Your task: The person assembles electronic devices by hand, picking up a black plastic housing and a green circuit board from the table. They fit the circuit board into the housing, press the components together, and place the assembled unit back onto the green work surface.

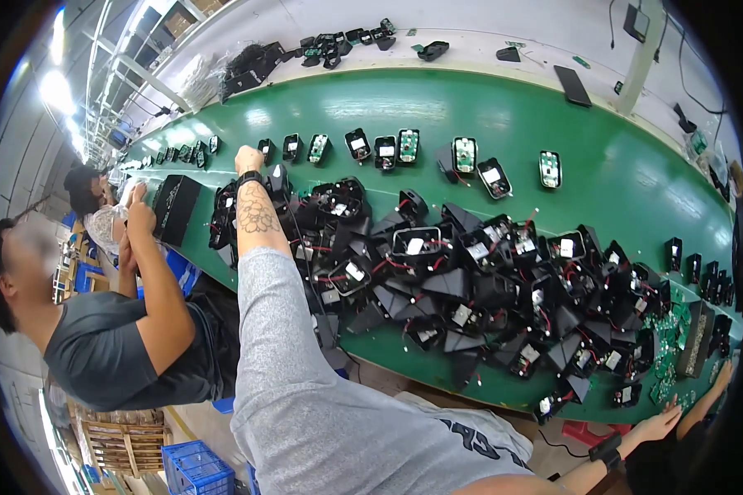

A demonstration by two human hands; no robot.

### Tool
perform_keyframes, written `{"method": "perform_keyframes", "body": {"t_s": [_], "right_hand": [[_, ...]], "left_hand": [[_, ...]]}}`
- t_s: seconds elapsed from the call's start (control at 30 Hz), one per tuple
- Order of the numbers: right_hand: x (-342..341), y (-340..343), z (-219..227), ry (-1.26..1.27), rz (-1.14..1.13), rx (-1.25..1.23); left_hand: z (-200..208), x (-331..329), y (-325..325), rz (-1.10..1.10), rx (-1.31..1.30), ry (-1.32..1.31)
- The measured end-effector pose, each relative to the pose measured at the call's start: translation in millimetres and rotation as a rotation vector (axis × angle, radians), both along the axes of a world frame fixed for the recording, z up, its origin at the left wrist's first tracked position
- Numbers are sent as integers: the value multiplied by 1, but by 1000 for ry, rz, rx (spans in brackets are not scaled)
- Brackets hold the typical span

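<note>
My left arm reaches far across the green table. My left hand (248,158) is closed, right beside a small black case (265,149) in the far row; whatever its fingers hold is hidden. At the lower right, my right hand (657,424) rests at the near table edge with fingers stretched out, close to loose green circuit boards (669,351). Nothing shows in it. Between my hands spreads a large heap of black plastic housings (446,285) with red wires and white labels. Open cases with green boards (465,155) stand beyond the heap.
A co-worker (124,338) stands at the left, with a black box (177,209) on the table nearby. Another person's hand (718,381) is at the right beside a long dark box (696,338). A blue crate (196,468) sits on the floor. A back shelf (470,58) holds more parts.
</note>
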State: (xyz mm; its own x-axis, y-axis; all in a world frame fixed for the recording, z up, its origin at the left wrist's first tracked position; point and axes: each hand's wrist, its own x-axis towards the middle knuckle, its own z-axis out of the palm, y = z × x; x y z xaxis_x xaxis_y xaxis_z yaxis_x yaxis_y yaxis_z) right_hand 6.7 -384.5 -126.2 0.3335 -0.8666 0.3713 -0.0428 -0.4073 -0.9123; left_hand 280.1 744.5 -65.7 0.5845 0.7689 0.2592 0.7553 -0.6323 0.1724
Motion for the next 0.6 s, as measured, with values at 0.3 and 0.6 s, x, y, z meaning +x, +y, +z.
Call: {"method": "perform_keyframes", "body": {"t_s": [0.3,0.6], "right_hand": [[-11,-9,-1,-42,-65,25],[-11,-11,2,-57,-77,56]], "left_hand": [[-23,5,41,-163,-30,-181],[17,14,-54,-355,-363,50]]}}
